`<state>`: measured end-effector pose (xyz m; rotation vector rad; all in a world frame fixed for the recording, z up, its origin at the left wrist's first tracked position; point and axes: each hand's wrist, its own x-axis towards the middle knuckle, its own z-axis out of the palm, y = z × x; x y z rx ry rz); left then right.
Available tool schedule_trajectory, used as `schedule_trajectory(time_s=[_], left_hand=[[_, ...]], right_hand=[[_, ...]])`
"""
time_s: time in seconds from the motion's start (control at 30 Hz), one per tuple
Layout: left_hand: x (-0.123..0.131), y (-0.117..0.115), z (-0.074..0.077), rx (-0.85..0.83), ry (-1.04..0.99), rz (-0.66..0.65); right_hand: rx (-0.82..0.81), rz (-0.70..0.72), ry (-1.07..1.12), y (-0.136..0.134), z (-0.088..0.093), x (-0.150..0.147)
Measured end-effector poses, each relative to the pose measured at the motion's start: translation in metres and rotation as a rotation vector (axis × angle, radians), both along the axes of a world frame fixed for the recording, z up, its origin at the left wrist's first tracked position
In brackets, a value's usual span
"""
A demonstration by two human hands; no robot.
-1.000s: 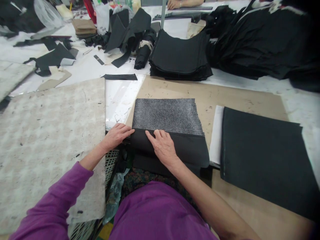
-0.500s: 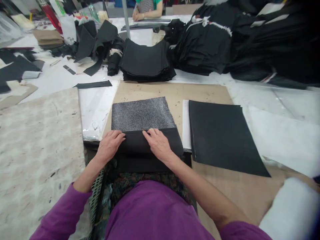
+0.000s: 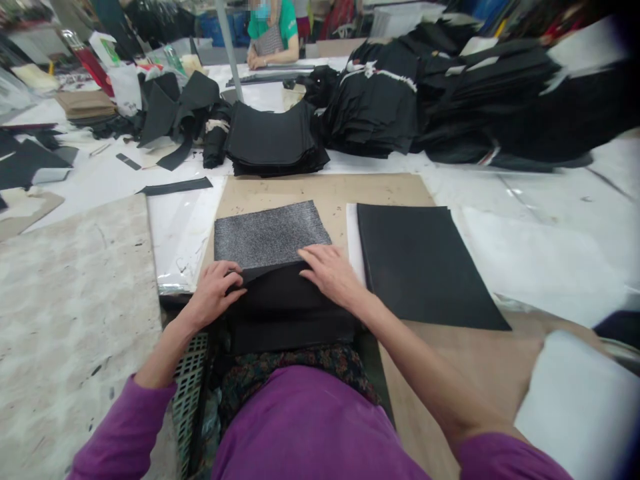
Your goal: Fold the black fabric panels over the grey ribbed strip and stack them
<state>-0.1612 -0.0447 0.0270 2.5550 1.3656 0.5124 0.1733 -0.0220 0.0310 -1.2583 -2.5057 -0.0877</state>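
In front of me lies a dark grey speckled panel [image 3: 270,233], its near part covered by a smooth black sheet [image 3: 290,293] that hangs over the table edge toward my lap. My left hand [image 3: 214,293] pinches the sheet's upper edge at its left end, thumb and fingers curled about it. Farther right, my right hand [image 3: 330,273] holds the same edge between thumb and fingers. Between the hands the edge bows slightly upward. Beside my right hand rests a stack of flat black sheets [image 3: 420,267].
A brown board [image 3: 380,190] lies under the panel. Behind it stand a pile of curved black pieces [image 3: 270,137] and tied black bundles [image 3: 373,100]. A stained pale padded sheet [image 3: 75,320] covers the left side. Across the table sits a person in green [image 3: 287,30].
The black sheet's edge has lifted into a bow between my hands. My right hand has shifted right along it. The camera view has tilted up and turned slightly right.
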Motion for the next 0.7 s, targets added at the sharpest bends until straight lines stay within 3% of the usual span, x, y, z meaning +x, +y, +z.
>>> schedule_trajectory(time_s=[0.13, 0.23, 0.3, 0.4, 0.47, 0.57, 0.7], left_hand=[[-0.011, -0.012, 0.018, -0.266, -0.185, -0.080], [-0.024, -0.013, 0.021, -0.538, -0.394, 0.001], [-0.028, -0.009, 0.018, -0.584, -0.450, 0.116], [-0.023, -0.004, 0.010, -0.483, -0.351, 0.263], [-0.015, -0.002, 0.004, -0.450, -0.263, 0.282], [-0.002, -0.002, -0.002, -0.445, -0.184, 0.326], [0.010, -0.003, -0.006, -0.355, -0.101, 0.333]], right_hand=[[-0.140, 0.290, -0.063, 0.000, 0.009, -0.034], [-0.297, 0.310, -0.022, -0.002, 0.032, -0.035], [-0.372, 0.229, 0.115, -0.004, 0.055, -0.019], [-0.422, 0.008, 0.418, -0.002, 0.082, 0.035], [-0.394, -0.195, 0.608, 0.003, 0.085, 0.088], [-0.296, -0.551, 0.712, 0.009, 0.061, 0.177], [-0.209, -0.892, 0.632, 0.008, 0.004, 0.279]])
